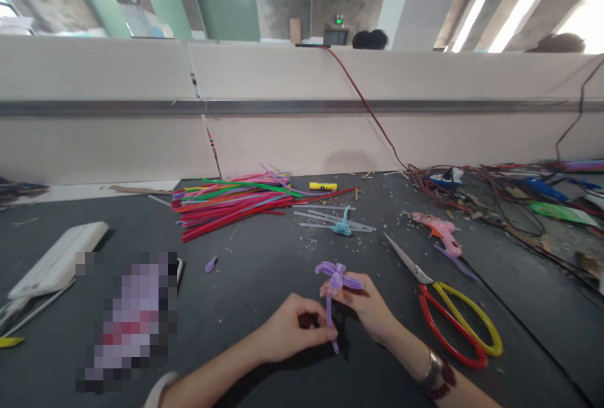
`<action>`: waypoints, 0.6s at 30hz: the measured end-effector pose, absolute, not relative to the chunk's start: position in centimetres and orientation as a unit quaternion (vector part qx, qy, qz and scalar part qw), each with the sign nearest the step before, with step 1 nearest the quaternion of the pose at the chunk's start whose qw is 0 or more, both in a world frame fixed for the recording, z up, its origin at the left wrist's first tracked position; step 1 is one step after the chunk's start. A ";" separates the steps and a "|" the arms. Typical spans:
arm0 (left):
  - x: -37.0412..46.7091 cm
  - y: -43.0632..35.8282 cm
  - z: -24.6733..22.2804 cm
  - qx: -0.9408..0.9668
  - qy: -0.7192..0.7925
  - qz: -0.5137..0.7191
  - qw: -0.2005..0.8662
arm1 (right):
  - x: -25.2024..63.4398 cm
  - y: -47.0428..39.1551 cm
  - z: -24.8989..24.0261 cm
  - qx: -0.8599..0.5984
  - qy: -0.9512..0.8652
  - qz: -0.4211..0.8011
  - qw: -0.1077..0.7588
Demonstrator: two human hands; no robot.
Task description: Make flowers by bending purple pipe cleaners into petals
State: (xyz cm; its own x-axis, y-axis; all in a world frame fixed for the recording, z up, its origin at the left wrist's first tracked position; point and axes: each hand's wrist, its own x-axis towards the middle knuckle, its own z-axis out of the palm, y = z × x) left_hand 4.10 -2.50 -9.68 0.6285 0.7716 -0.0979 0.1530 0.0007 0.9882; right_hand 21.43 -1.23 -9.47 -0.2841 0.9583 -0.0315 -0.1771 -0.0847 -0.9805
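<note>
A purple pipe-cleaner flower with several looped petals and a fuzzy stem is held over the dark table. My left hand pinches the lower stem between thumb and fingertips, and the stem's end sticks out below. Under the petals, my right hand grips the flower near its head; the petals partly hide those fingertips. Right of my hands lie scissors with one red and one yellow handle, their blades slightly apart. A small light-blue pipe-cleaner piece stands beyond the flower.
A bundle of coloured pipe cleaners lies at the back, beside a yellow glue stick. Clear glue sticks lie nearby. At right are a pink glue gun and tangled cables. A white power bank and a blurred-out object lie left.
</note>
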 end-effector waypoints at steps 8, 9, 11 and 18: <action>3.3 -1.6 -9.6 0.533 0.340 0.293 0.717 | 21.2 -1.4 -9.3 -0.316 -0.582 0.629 0.408; 3.3 -1.7 -9.6 0.530 0.339 0.287 0.722 | 21.1 -1.5 -9.3 -0.318 -0.575 0.636 0.404; 3.4 -2.0 -9.8 0.531 0.344 0.271 0.726 | 21.0 -1.5 -9.2 -0.322 -0.563 0.653 0.391; -1.7 -3.0 -9.7 0.587 0.487 0.263 0.591 | 20.7 -1.7 -8.9 -0.349 -0.558 0.671 0.342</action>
